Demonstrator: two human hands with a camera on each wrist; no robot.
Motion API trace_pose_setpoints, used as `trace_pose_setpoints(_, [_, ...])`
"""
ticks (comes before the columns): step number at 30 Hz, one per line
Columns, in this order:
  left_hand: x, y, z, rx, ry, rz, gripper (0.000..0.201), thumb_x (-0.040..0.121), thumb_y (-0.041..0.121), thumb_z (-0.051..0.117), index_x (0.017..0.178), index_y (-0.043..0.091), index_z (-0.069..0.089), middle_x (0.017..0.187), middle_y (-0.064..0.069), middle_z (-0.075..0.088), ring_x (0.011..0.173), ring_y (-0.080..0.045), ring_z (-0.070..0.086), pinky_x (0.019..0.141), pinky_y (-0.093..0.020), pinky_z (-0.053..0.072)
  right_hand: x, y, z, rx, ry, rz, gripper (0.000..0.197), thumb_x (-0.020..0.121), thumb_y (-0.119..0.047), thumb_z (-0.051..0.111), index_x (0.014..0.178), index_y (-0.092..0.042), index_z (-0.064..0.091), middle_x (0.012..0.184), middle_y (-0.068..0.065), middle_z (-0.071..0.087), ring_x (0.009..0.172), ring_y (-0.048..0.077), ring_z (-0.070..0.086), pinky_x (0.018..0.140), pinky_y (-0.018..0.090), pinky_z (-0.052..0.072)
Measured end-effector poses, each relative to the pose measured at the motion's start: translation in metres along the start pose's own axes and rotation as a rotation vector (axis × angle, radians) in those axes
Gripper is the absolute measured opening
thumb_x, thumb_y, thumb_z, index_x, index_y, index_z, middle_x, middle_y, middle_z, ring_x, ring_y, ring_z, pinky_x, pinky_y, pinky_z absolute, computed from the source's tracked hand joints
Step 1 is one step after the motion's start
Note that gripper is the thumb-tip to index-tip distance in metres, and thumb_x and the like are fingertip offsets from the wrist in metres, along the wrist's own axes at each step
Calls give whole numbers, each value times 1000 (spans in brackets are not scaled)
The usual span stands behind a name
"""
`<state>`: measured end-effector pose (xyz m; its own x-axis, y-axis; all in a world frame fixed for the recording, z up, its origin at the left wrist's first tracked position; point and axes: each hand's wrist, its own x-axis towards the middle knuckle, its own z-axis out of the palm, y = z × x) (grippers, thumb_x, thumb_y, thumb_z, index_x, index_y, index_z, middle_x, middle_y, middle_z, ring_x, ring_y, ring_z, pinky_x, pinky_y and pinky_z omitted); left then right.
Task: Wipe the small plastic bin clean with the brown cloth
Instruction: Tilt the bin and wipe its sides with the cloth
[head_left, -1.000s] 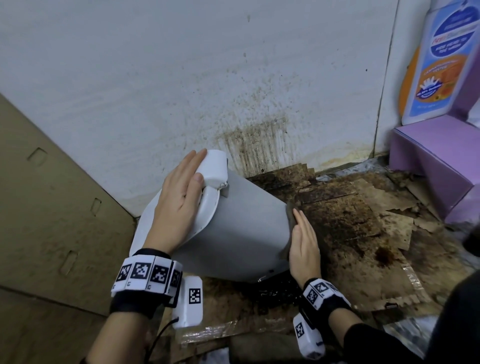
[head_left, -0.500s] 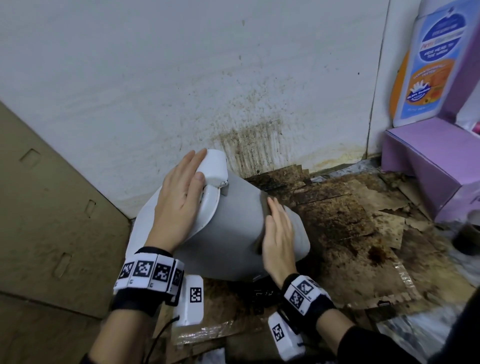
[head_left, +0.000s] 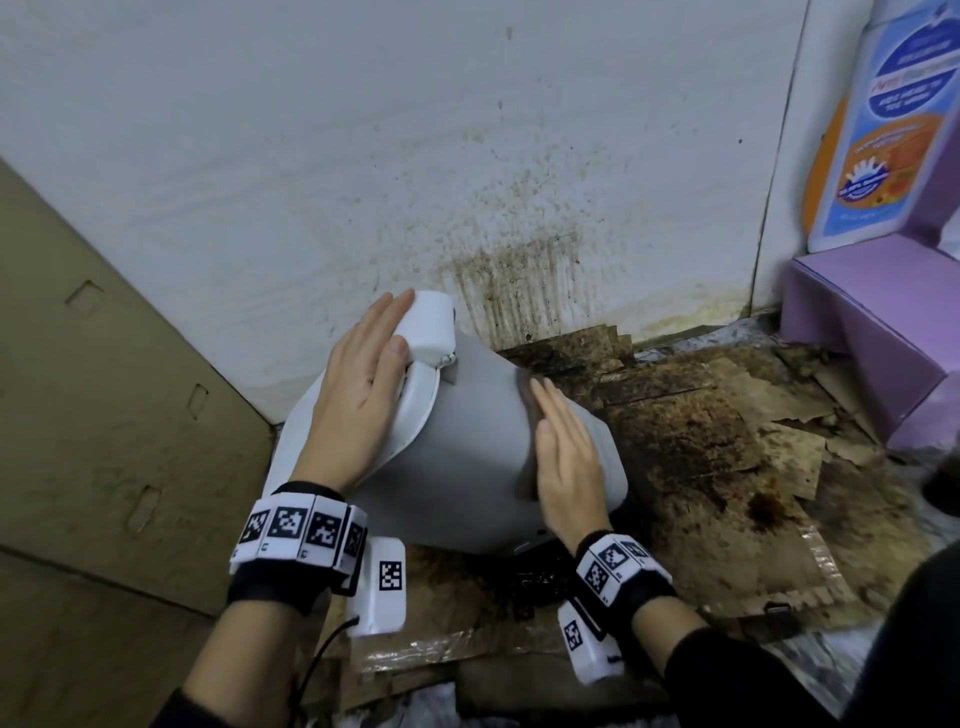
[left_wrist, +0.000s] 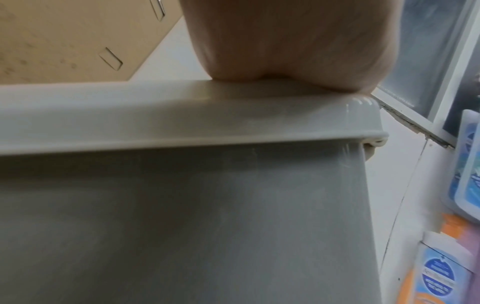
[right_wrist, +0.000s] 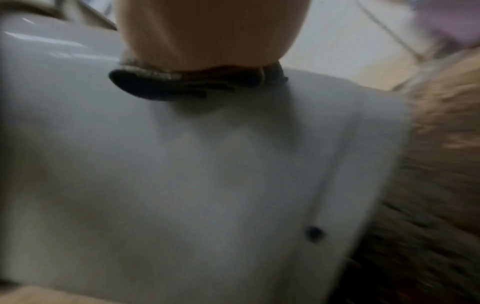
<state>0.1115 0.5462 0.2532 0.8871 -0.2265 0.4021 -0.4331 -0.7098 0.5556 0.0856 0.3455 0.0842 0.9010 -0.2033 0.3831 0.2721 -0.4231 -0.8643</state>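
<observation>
The small grey plastic bin (head_left: 467, 447) with a white lid (head_left: 415, 395) is tipped over to the left on stained cardboard. My left hand (head_left: 358, 395) lies flat on the lid, fingers straight, and steadies it; in the left wrist view the palm (left_wrist: 285, 41) rests on the lid's rim (left_wrist: 182, 115) above the bin wall (left_wrist: 182, 226). My right hand (head_left: 563, 457) presses flat on the bin's side. The brown cloth (right_wrist: 192, 84) lies folded under its palm, pressed onto the grey wall (right_wrist: 182, 185). In the head view the cloth is almost all hidden by the hand.
A stained white wall (head_left: 467, 156) stands right behind the bin. Dirty brown cardboard (head_left: 727, 467) covers the floor. A tan cardboard panel (head_left: 104, 389) closes off the left. A purple box (head_left: 872, 322) with a blue and orange bottle (head_left: 883, 130) above it stands at the right.
My right hand has slid with the cloth from the bin's base end leftward, up its side toward the lid. My left hand has stayed on the lid.
</observation>
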Motion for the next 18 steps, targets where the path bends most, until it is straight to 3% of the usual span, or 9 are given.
trace_pose_setpoints(3, [0, -1, -1, -9, 3, -1, 45, 109, 45, 24, 153, 49, 32, 164, 18, 30, 151, -4, 23, 125, -40, 19, -20, 48, -8, -3, 89, 170, 53, 109, -40, 21, 157, -27, 41, 164, -14, 35, 152, -2, 24, 126, 40, 23])
trace_pose_setpoints(6, [-1, 2, 1, -3, -9, -1, 43, 109, 45, 24, 150, 54, 31, 164, 18, 29, 150, -3, 22, 124, -34, 18, -33, 69, -10, 27, 141, 293, 55, 107, -40, 21, 157, -24, 41, 164, -8, 36, 152, 3, 24, 127, 38, 19])
trace_pose_setpoints(9, [0, 5, 2, 5, -15, 5, 42, 108, 47, 24, 149, 56, 31, 164, 18, 29, 150, -2, 22, 123, -30, 17, -36, 71, -9, 57, 170, 346, 57, 106, -40, 21, 156, -22, 42, 164, -4, 36, 152, 7, 24, 125, 29, 16])
trace_pose_setpoints(13, [1, 6, 3, 1, -11, 5, 43, 108, 47, 25, 150, 55, 31, 164, 19, 29, 149, -1, 23, 122, -31, 17, -35, 70, -4, 89, 240, 441, 61, 103, -43, 19, 155, -19, 41, 164, 1, 37, 153, 17, 25, 124, 31, 15])
trace_pose_setpoints(18, [-1, -2, -1, -10, 8, -11, 45, 108, 48, 23, 151, 51, 32, 164, 18, 30, 150, -3, 23, 124, -34, 19, -31, 62, 10, 80, 336, 447, 75, 98, -54, 14, 152, -14, 46, 162, 4, 41, 152, 19, 26, 126, 36, 15])
